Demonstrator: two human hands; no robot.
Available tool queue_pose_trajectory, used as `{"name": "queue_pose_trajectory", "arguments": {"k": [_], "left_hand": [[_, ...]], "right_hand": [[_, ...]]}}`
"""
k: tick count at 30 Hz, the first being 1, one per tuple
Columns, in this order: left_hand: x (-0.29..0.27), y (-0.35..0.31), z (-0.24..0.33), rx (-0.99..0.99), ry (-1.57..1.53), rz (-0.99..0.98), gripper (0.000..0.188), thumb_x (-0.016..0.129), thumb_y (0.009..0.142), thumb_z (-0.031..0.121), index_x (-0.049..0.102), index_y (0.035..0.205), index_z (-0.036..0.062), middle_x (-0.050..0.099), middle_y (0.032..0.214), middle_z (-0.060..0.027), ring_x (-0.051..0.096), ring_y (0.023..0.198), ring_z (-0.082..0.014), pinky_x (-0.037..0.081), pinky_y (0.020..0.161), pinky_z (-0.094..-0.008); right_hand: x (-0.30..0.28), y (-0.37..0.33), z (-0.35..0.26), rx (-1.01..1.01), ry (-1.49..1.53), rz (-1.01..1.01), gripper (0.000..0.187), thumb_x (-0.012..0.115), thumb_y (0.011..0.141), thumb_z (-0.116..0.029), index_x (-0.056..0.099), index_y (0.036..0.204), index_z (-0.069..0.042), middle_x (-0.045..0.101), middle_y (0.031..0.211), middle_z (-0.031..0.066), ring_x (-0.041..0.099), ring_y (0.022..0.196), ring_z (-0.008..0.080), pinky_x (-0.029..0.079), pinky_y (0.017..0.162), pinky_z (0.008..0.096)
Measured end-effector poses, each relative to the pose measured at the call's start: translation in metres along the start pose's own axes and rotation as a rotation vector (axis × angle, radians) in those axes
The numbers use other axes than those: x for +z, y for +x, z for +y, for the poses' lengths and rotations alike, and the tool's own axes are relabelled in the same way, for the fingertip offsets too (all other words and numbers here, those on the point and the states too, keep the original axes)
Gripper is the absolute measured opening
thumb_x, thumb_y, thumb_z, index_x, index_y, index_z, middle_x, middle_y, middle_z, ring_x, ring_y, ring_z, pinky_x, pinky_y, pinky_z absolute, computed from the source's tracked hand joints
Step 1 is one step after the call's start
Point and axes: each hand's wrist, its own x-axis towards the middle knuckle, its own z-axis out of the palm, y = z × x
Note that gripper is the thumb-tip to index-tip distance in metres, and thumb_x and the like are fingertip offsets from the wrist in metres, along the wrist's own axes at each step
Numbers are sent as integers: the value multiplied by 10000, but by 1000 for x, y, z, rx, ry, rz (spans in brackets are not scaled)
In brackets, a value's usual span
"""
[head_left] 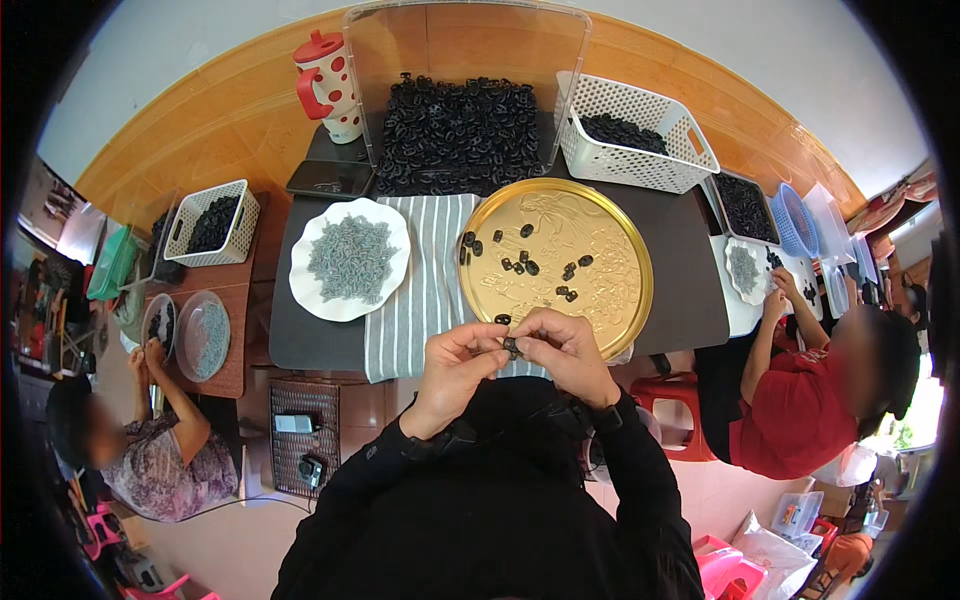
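Note:
Above the near rim of a round gold tray (615, 240), my two hands meet at the fingertips. My left hand (455, 372) is closed, pinching one side of a small black plastic piece (511, 345). On its other side, my right hand (568, 358) grips the same piece between thumb and fingers. Fingers cover most of it, so its exact shape is hidden. Several black oval pieces (527, 231) lie scattered on the tray, one close to my fingertips. Left of the tray, a white scalloped plate (300, 285) holds a heap of small grey-green pieces (352, 258).
A striped cloth (425, 240) lies between plate and tray. Behind stand a clear bin (455, 45) of black oval parts, a white basket (640, 165), a dotted tumbler (335, 90) and a phone (330, 179). Two people sit at side tables, left and right.

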Motion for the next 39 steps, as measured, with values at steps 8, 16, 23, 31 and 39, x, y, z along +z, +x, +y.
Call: {"name": "queue_pose_trajectory", "arguments": {"k": [8, 16, 23, 31, 39], "left_hand": [[0, -3, -1, 55, -38, 21, 285, 624, 825, -75, 652, 1101, -8, 668, 843, -55, 591, 711, -77, 473, 602, -183], [0, -5, -3, 131, 48, 1, 289, 614, 835, -77, 651, 1110, 2, 648, 925, -84, 588, 743, -97, 492, 634, -204], [-1, -8, -10, 228, 91, -26, 284, 610, 834, -85, 654, 1100, 4, 614, 920, -77, 565, 713, -100, 478, 642, -205], [7, -11, -8, 277, 156, 13, 266, 606, 833, -88, 657, 1081, -5, 608, 899, -68, 551, 697, -84, 455, 620, -187], [9, -13, -3, 280, 198, 4, 242, 608, 827, -95, 656, 1052, -20, 607, 881, -60, 540, 686, -76, 441, 595, -181]], "right_hand": [[9, -6, -11, -115, -90, 21, 145, 618, 817, 37, 627, 961, 21, 591, 823, 18, 549, 722, 58, 444, 631, 202], [18, -12, -5, -295, -254, 107, 270, 665, 750, 78, 635, 1009, 10, 594, 819, 67, 574, 713, 136, 460, 624, 237], [25, -18, 2, -376, -277, 178, 300, 650, 750, 94, 627, 1035, 1, 590, 806, 83, 577, 719, 174, 459, 628, 257], [35, -22, 10, -516, -291, 272, 315, 620, 778, 114, 600, 1078, 20, 604, 869, 109, 571, 734, 172, 447, 639, 248], [41, -27, 10, -500, -305, 319, 341, 625, 761, 120, 589, 1083, 16, 607, 882, 131, 582, 725, 201, 464, 647, 265]]}}
